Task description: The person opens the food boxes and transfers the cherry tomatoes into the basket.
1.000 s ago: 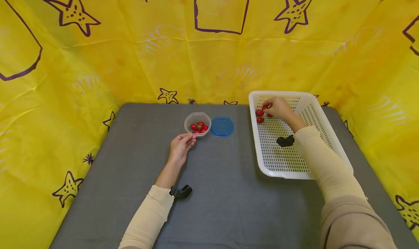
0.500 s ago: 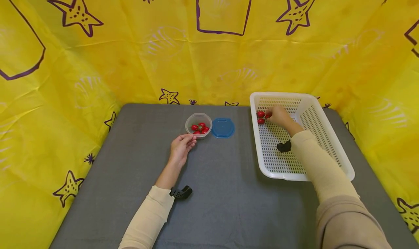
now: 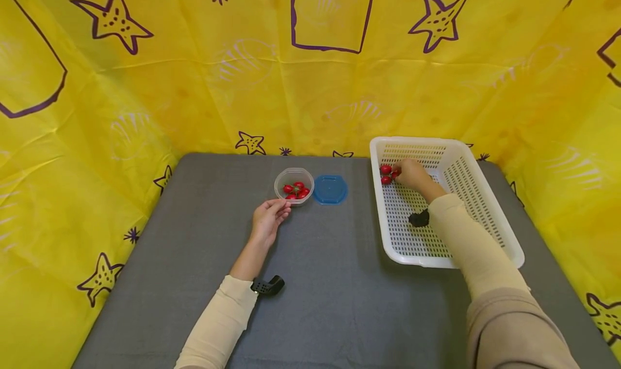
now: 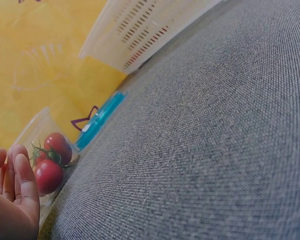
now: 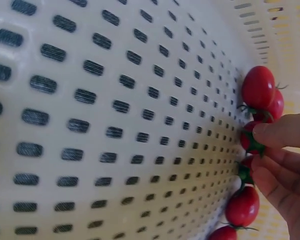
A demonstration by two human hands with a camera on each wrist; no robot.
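Observation:
My left hand [image 3: 268,218] is at the near rim of a small clear plastic container [image 3: 293,174], gripping its edge between thumb and fingertips. Several red cherry tomatoes [image 4: 49,176] with green stems lie inside it. Over in the white basket [image 3: 417,245], my right hand [image 3: 411,174] reaches to the far left corner. There, in the right wrist view, its thumb and fingers pinch a cherry tomato [image 5: 251,141] by its green top. Other cherry tomatoes [image 5: 258,87] lie on both sides of those fingers, along the basket's wall. Part of the held tomato is hidden behind the thumb.
A blue lid [image 3: 331,189] lies flat just right of the container. Grey cloth [image 3: 310,283] covers the table, and a yellow patterned curtain [image 3: 320,99] stands behind and at both sides. The basket has raised slotted walls. Black wrist cameras [image 3: 269,286] sit on both arms.
My right hand has come slightly nearer and lower inside the basket, down among the tomatoes, then stayed almost still. The left hand keeps its place at the container.

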